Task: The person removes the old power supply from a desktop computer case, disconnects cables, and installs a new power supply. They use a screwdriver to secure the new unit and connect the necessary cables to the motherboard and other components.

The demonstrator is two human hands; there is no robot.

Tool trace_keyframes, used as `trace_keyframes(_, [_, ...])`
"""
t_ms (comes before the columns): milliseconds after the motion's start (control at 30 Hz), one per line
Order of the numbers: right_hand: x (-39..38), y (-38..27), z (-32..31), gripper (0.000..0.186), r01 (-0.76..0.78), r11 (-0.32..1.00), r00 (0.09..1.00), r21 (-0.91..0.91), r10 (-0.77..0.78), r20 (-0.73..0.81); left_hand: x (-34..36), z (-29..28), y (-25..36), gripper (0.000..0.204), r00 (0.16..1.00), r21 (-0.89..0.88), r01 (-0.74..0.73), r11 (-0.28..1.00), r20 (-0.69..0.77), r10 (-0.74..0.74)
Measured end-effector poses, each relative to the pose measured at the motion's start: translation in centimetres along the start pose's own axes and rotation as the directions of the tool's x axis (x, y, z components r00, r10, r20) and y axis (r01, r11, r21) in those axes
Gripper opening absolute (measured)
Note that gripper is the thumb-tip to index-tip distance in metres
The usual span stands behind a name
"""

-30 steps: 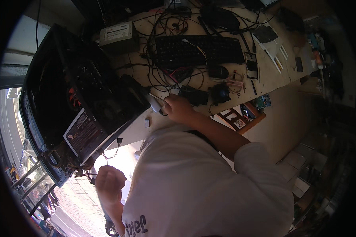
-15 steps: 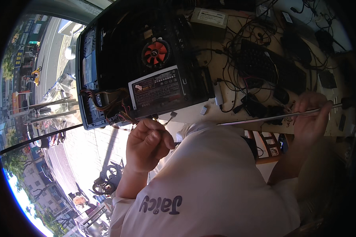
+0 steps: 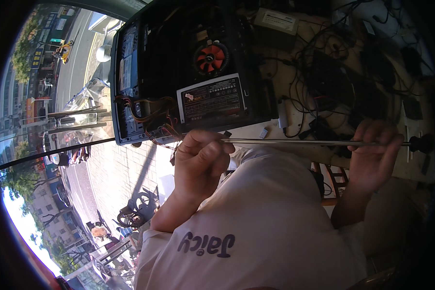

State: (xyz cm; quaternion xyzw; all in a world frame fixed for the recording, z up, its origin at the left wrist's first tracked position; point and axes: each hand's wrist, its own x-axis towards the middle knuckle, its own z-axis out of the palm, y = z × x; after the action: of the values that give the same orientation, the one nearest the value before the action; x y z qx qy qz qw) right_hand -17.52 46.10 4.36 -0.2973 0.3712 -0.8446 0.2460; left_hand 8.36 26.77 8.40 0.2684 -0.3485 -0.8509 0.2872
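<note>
A long, thin metal rod (image 3: 285, 142) with a dark knob at its right end stretches almost level between my hands, in front of my light shirt. My left hand (image 3: 200, 159) is closed, its thumb and fingertips pinching the rod's left end. Toward the knob, my right hand (image 3: 374, 152) has its fingers bent around the rod. Just beyond my left hand lies an open black computer case (image 3: 263, 104). Inside it are a power supply (image 3: 211, 99) with a label and a red-bladed fan (image 3: 211, 57). A bundle of loose cables (image 3: 152, 113) hangs over the case's near left corner.
On the table to the right are tangled black cables (image 3: 295, 104), a dark keyboard (image 3: 331, 79) and a small white connector piece (image 3: 263, 132). A boxy labelled unit (image 3: 276, 21) stands at the back. Left of the case, a street with a parked bicycle (image 3: 133, 212) shows.
The rod has swung from a slant to nearly level. My left hand has risen and moved right, onto the rod's left end. The whole view has shifted slightly.
</note>
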Motion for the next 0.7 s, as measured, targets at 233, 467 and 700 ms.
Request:
trace_keyframes(233, [0.6, -0.5, -1.6, 0.034, -0.047, 0.999, 0.99, -0.028, 0.05, 0.13, 0.3, 0.7, 0.0, 0.008, 0.982, 0.403, -0.185, 0.896, 0.033, 0.188])
trace_keyframes(467, [-0.4, 1.1, -3.6, 0.03, -0.138, 0.982, 0.99, 0.132, 0.141, -0.014, 0.6, 2.4, -1.2, 0.008, 0.99, 0.269, -0.105, 0.957, -0.063, 0.127])
trace_keyframes(700, [-0.7, 2.2, -5.2, 0.029, -0.162, 0.967, 0.985, 0.196, 0.171, -0.028, 1.1, 3.3, -1.7, 0.009, 0.985, 0.334, -0.161, 0.929, -0.013, 0.175])
